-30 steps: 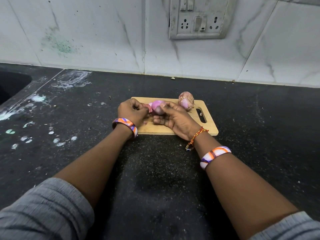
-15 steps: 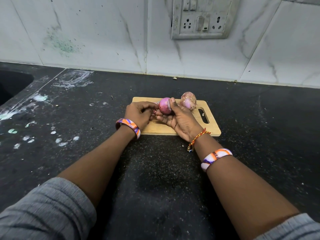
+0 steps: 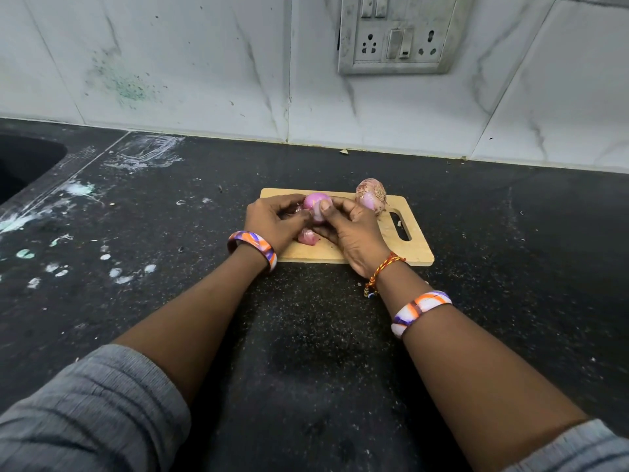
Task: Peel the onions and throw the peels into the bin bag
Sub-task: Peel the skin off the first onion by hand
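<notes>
A pink, partly peeled onion [image 3: 316, 203] is held just above the wooden cutting board [image 3: 412, 247]. My right hand [image 3: 354, 233] grips it from the right, thumb pressed on its front. My left hand [image 3: 272, 221] curls against its left side, fingertips pinching at the skin there. A loose pink peel piece [image 3: 308, 236] lies on the board under my hands. A second onion [image 3: 371, 198], still in its dry brown skin, sits at the board's far edge, behind my right hand. No bin bag is in view.
The board lies on a black speckled counter [image 3: 306, 335] with white smears at the left. A dark sink [image 3: 20, 165] cuts into the far left. A tiled wall with a switch and socket plate [image 3: 396, 35] stands behind.
Both hands have turned the onion and shifted it slightly. A pink peel piece now lies on the board below them.
</notes>
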A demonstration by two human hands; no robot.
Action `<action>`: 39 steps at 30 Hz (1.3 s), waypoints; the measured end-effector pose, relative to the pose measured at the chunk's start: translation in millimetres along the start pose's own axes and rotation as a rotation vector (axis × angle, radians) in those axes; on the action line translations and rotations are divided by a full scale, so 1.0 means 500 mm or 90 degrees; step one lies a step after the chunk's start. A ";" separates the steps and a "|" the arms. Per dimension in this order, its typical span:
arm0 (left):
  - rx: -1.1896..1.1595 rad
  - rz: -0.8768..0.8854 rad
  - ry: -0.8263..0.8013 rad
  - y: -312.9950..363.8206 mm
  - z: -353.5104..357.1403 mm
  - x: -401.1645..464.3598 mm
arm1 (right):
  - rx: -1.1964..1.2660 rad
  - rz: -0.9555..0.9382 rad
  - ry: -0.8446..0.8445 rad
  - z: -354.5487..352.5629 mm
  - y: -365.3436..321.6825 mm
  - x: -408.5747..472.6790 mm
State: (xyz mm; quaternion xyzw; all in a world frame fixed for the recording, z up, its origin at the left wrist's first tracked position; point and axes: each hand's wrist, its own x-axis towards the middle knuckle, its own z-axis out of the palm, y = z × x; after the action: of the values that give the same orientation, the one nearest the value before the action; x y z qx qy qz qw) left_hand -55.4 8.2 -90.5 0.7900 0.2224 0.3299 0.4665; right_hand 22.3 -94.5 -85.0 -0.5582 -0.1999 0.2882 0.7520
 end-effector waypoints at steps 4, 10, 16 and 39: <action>-0.024 0.028 0.017 0.001 -0.004 -0.002 | -0.123 -0.024 -0.036 -0.005 -0.003 -0.004; -0.116 -0.048 0.010 0.001 -0.007 0.001 | -0.062 0.021 -0.082 -0.013 -0.011 -0.006; -0.060 -0.030 0.014 0.007 -0.004 -0.002 | -0.014 0.033 -0.096 -0.017 -0.010 -0.006; 0.130 0.092 0.109 0.005 0.006 -0.018 | -0.167 -0.079 0.003 -0.004 0.002 -0.009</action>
State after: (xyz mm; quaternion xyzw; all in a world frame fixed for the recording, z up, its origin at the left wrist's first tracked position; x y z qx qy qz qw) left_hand -59.1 -0.8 -92.0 0.8162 0.2360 0.4045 0.3383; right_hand 19.9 -98.9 -86.2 -0.6390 -0.2685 0.2110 0.6893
